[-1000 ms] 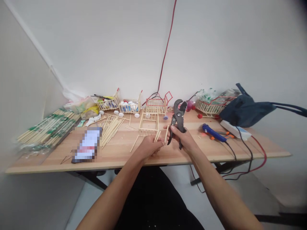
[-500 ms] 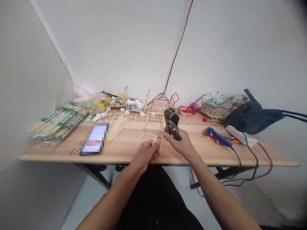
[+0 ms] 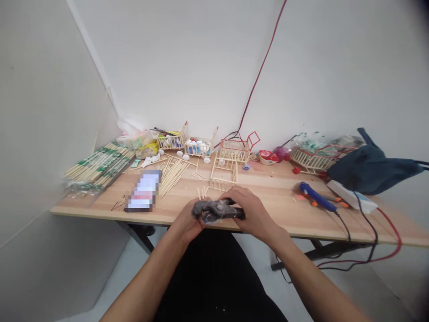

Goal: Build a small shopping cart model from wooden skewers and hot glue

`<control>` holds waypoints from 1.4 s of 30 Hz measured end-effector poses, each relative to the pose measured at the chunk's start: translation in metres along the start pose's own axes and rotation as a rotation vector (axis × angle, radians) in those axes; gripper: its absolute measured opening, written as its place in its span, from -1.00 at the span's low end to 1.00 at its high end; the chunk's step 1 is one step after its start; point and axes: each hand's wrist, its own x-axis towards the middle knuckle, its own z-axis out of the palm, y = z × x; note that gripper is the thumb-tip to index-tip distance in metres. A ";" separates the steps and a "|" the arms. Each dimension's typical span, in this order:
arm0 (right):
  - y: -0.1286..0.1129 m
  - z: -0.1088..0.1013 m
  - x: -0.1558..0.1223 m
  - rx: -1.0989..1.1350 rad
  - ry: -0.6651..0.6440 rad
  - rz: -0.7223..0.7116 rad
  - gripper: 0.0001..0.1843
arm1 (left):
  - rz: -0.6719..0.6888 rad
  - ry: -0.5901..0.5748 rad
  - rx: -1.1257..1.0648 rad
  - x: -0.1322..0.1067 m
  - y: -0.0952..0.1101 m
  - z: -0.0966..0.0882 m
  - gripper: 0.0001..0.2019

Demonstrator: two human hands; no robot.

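My left hand (image 3: 185, 223) is closed around a few short bamboo sticks (image 3: 202, 193), whose ends poke up above the fingers. My right hand (image 3: 256, 214) grips the handles of a black plier-like cutter (image 3: 217, 210), held sideways. The cutter's head lies at the sticks and covers part of my left fingers, so whether its jaws touch the sticks is hidden. Just beyond my hands, an open frame of bamboo sticks (image 3: 223, 183) rests on the table.
Loose sticks (image 3: 172, 176), a phone (image 3: 145, 191) and packaged sticks (image 3: 103, 163) are on the left. Small stick carts (image 3: 199, 147) line the wall. A blue glue gun (image 3: 317, 196), a white box (image 3: 351, 196) and dark cloth (image 3: 372, 167) lie right, with cables over the table edge (image 3: 375, 241).
My right hand has brought the cutter down and left, turning it from upright to sideways against the sticks in my left hand. The view has shifted slightly left.
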 end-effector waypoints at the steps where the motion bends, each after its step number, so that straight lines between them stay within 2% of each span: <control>1: 0.003 -0.002 0.000 0.006 0.046 0.031 -0.73 | 0.014 0.023 0.005 0.000 0.003 -0.004 -0.84; 4: 0.022 -0.013 0.000 0.026 0.208 0.207 -0.92 | 0.060 0.083 0.027 -0.001 0.012 -0.014 -0.83; 7: 0.052 -0.023 0.005 0.130 0.386 0.476 -0.75 | 0.131 0.074 0.042 0.003 0.020 -0.026 -0.82; 9: 0.075 -0.028 0.009 0.259 0.475 0.600 -0.68 | 0.215 0.088 0.102 0.010 0.023 -0.034 -0.84; 13: 0.121 -0.025 0.017 0.378 0.621 0.691 -0.68 | 0.471 0.212 0.410 0.030 0.025 -0.051 -0.91; 17: 0.150 -0.012 0.015 0.368 0.657 0.761 -0.72 | 0.546 0.257 0.708 0.035 0.027 -0.061 -0.87; 21: 0.157 -0.005 0.006 0.369 0.658 0.782 -0.77 | 0.532 0.268 0.995 0.022 0.033 -0.062 -0.74; 24: 0.158 -0.006 0.002 0.375 0.662 0.785 -0.75 | 0.524 0.311 1.085 0.013 0.036 -0.060 -0.71; 28: 0.160 -0.008 0.002 0.373 0.673 0.797 -0.77 | 0.528 0.349 1.059 0.011 0.038 -0.058 -0.73; 34: 0.161 -0.007 0.003 0.379 0.666 0.800 -0.77 | 0.511 0.340 0.883 0.020 0.043 -0.060 -0.78; 37: 0.160 -0.008 0.003 0.381 0.663 0.804 -0.78 | 0.457 0.312 0.856 0.025 0.043 -0.062 -0.80; 42: 0.158 -0.009 0.003 0.389 0.654 0.808 -0.76 | 0.441 0.247 0.810 0.028 0.041 -0.063 -0.80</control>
